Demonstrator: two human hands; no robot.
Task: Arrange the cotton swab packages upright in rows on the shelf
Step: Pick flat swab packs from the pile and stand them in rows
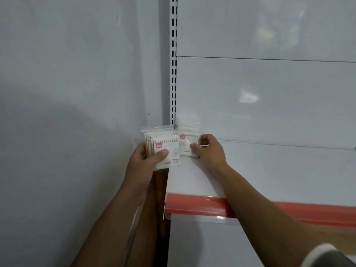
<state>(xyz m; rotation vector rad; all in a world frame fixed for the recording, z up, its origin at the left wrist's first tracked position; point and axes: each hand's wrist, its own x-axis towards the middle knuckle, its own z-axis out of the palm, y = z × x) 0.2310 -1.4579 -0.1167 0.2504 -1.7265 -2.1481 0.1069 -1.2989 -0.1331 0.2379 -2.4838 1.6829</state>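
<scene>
My left hand [146,157] grips a stack of several clear cotton swab packages [169,151] with pink labels, held just left of the shelf's end, thumb across the front one. My right hand [209,149] pinches a single package [187,144] that stands upright at the back left corner of the white shelf [269,176], against the back panel. Its faint reflection shows on the glossy panel above it.
The shelf has an orange-red front strip [202,207]. A slotted upright [174,60] runs up from the shelf's back left corner. A grey wall [67,93] lies to the left. A lower shelf surface [212,243] shows below.
</scene>
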